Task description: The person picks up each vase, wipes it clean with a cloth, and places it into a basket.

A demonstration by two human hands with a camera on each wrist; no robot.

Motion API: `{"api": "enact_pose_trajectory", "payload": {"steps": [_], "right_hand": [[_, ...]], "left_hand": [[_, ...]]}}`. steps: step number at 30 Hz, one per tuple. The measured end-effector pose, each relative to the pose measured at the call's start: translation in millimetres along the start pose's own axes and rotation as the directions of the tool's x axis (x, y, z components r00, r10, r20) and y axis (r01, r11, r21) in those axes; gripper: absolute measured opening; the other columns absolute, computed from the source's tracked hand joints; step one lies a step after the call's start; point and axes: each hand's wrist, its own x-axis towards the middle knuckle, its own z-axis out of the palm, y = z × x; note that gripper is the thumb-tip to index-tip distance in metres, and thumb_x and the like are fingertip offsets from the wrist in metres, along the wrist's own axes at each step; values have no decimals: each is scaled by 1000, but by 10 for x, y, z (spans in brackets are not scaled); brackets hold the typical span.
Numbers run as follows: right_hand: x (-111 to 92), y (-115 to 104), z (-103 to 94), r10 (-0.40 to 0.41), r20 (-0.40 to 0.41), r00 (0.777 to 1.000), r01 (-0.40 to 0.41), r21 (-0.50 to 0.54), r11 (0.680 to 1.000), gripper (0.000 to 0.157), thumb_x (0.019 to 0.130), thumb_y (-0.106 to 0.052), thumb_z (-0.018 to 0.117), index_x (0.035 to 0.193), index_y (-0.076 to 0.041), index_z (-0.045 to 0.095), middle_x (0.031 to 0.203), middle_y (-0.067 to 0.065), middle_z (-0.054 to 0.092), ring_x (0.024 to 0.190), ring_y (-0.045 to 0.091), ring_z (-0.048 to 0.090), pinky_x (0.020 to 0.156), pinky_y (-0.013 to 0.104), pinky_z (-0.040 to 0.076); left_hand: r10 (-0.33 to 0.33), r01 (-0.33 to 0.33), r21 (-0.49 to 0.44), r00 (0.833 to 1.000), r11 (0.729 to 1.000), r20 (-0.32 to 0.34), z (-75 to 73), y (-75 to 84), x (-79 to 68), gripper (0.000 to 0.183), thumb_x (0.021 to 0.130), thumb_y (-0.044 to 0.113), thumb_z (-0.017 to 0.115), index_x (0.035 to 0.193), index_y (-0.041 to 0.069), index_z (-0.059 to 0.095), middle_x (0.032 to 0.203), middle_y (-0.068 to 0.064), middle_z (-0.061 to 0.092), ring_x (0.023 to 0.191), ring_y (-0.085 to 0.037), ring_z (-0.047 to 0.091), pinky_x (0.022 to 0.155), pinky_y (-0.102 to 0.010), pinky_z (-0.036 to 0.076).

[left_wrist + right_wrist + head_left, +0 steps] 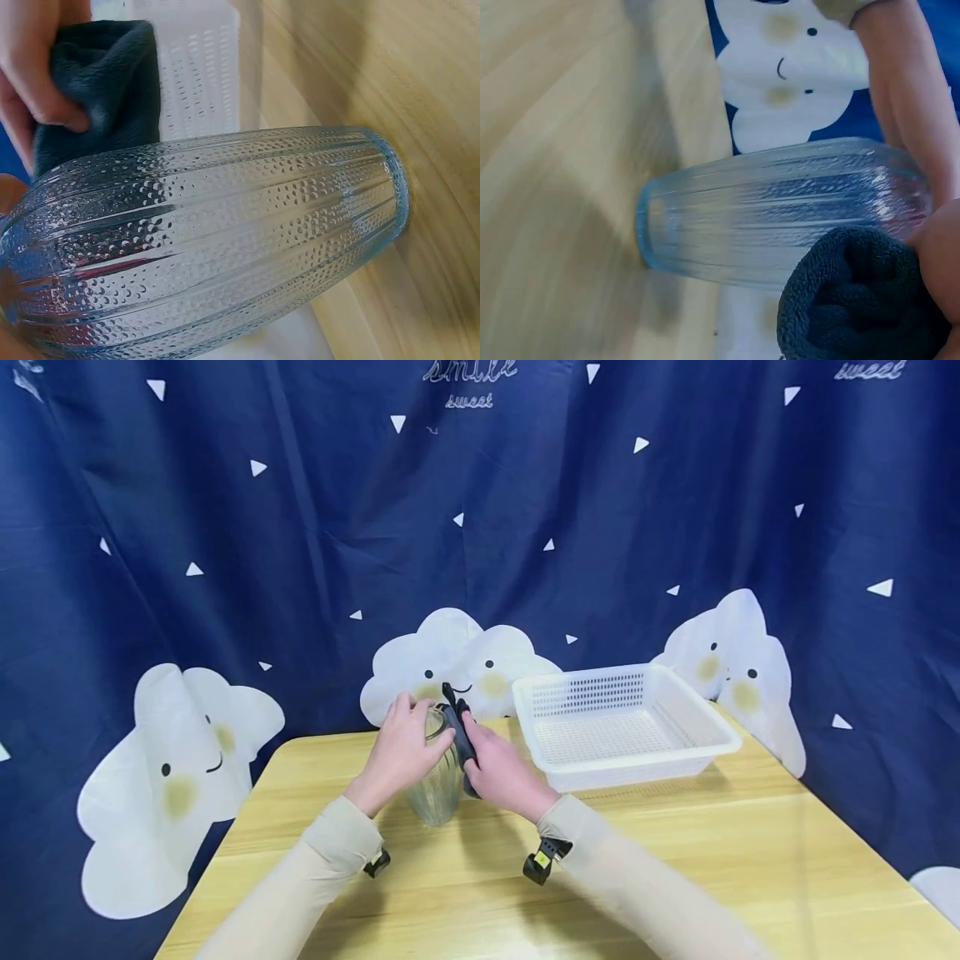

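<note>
A clear ribbed glass vase (435,797) stands upright on the table, its sides covered in small raised dots in the left wrist view. My left hand (401,747) grips it around the top, near the rim. In my right hand (501,767) is a bunched dark grey-green cloth (862,300), held close along the vase's right side at the upper end. The cloth's folded end overlaps the glass in the right wrist view. Part of the rim is hidden behind the left fingers.
A white perforated plastic basket (637,764) sits at the back right of the light wooden table (720,860). Behind the table hangs a dark blue curtain (375,510) printed with white clouds and triangles.
</note>
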Motion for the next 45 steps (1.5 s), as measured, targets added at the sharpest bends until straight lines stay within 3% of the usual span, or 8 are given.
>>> {"api": "enact_pose_trajectory", "payload": {"steps": [4,12,17,22,27,30,37,45], "right_hand": [[-7,48,114,28,47,999,-29,18,999,67,89,-15,52,147,-5,20,129,19,51,112,26,54,91,38,45],[-189,259,502,4,246,969,33,-148,988,65,85,-15,58,143,-4,32,115,18,59,99,26,61,82,36,49],[-165,305,535,54,270,961,-38,-67,997,63,86,-16,56,143,-8,33,124,16,56,107,25,57,85,37,47],[-144,271,393,96,245,965,-119,79,990,61,87,-16,52,144,-9,31,128,15,54,107,22,57,86,36,46],[-100,161,129,90,165,982,-119,175,977,63,85,-13,52,144,-9,30,128,18,53,98,20,59,82,35,47],[-43,94,-57,71,106,992,-91,202,975,63,85,-11,52,144,-10,31,129,17,52,96,18,58,80,33,47],[50,-9,-308,-8,-33,999,13,146,989,61,85,-10,53,144,-15,34,130,11,54,103,17,56,83,34,45],[51,9,-164,-51,-24,998,52,39,998,64,84,-10,54,144,-9,31,128,14,54,108,23,56,86,38,45]], "left_hand": [[-14,14,-15,1000,1000,3,-38,-17,6,64,81,50,57,123,3,53,105,-9,40,99,-24,42,85,-38,40],[-16,17,-59,1000,998,17,-18,-10,13,69,81,51,56,126,-1,48,107,-8,40,100,-25,42,87,-39,41],[-41,42,-61,999,997,12,-29,-1,-7,63,80,52,57,118,2,54,107,-6,37,97,-22,39,85,-37,42],[-52,53,-12,998,999,33,-58,37,-6,65,79,54,57,120,3,55,101,-7,36,92,-24,41,80,-37,42],[-60,57,81,997,995,40,-112,59,-9,70,76,59,60,120,4,58,101,-10,43,88,-27,50,78,-39,44],[-58,53,82,996,995,67,-139,73,-13,74,76,59,60,125,3,55,107,-13,44,95,-29,53,81,-40,45],[-81,79,19,992,997,100,-175,161,-13,71,77,51,64,126,1,53,113,-14,45,100,-30,54,83,-40,46],[-58,62,-45,995,997,75,-150,172,-16,60,77,43,64,121,2,56,106,-8,43,90,-24,50,79,-36,43]]}}
